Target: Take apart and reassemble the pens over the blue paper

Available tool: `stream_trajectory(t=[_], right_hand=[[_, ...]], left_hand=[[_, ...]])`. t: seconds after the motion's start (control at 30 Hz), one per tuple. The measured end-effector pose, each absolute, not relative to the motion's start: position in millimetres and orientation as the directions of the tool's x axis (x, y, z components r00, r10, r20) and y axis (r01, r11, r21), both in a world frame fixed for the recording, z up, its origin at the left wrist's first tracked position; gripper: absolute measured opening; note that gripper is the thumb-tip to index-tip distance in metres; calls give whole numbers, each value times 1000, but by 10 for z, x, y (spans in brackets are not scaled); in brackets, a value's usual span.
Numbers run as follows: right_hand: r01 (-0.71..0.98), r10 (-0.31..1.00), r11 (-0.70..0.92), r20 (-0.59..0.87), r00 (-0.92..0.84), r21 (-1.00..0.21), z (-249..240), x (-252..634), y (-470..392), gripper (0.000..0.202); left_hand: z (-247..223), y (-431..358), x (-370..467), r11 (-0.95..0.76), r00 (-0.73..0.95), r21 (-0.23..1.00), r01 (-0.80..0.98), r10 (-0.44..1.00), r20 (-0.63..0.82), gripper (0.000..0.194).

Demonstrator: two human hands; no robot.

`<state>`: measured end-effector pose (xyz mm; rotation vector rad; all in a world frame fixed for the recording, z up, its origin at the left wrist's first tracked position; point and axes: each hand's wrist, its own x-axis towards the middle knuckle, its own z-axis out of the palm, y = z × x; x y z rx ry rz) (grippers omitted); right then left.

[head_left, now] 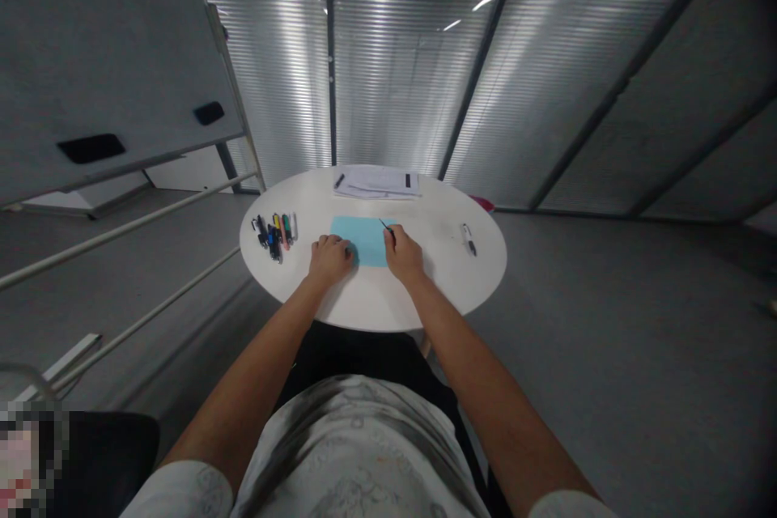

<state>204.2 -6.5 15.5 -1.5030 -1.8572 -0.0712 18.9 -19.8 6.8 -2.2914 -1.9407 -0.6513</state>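
Observation:
A light blue sheet (369, 247) lies on the round white table (370, 303) in front of me. My left hand (331, 257) rests over the sheet's left edge, palm down, with its fingers laid on the surface. At the right edge, my right hand (404, 251) is closed around a slim dark pen (384, 224), whose thin end points up and left over the sheet. Most of the pen is hidden by the fingers. Left of my left hand lies a group of several pens and markers (275, 235) in different colours.
White papers (376, 182) lie at the table's far side, with dark items on them. A black-and-white marker (469, 239) lies to the right. A whiteboard (109, 57) on a metal frame stands at left, a dark chair (109, 453) below it. Blinds (388, 81) cover the glass wall behind.

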Motion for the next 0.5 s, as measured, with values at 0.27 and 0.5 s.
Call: stream_trajectory(t=[0.27, 0.5], right_hand=[[869, 830, 335, 550, -89, -364, 129, 2051, -66, 35], [863, 836, 347, 538, -108, -367, 136, 2043, -74, 33]], left_hand=[[43, -130, 140, -201, 108, 246, 948, 932, 345, 33], [60, -138, 135, -208, 101, 271, 940, 927, 362, 30]])
